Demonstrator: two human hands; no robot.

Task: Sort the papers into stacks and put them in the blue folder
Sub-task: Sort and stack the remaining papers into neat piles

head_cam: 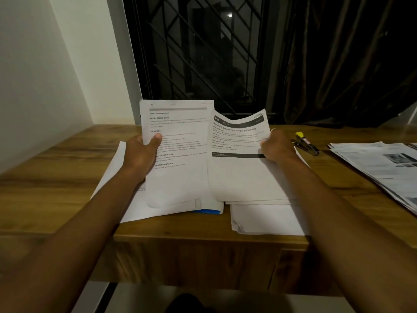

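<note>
My left hand grips the left edge of a printed sheet that stands upright above the desk, thumb on its front. My right hand holds the right edge of a second printed sheet with a dark header band, tilted and slightly curled. Loose white papers lie flat on the desk under both sheets. Only a thin strip of the blue folder shows from beneath the papers near the front edge.
A black stapler with a yellow tip lies to the right of my right hand. A pile of newspapers covers the desk's far right. The wooden desk meets a white wall at the left and a barred dark window behind.
</note>
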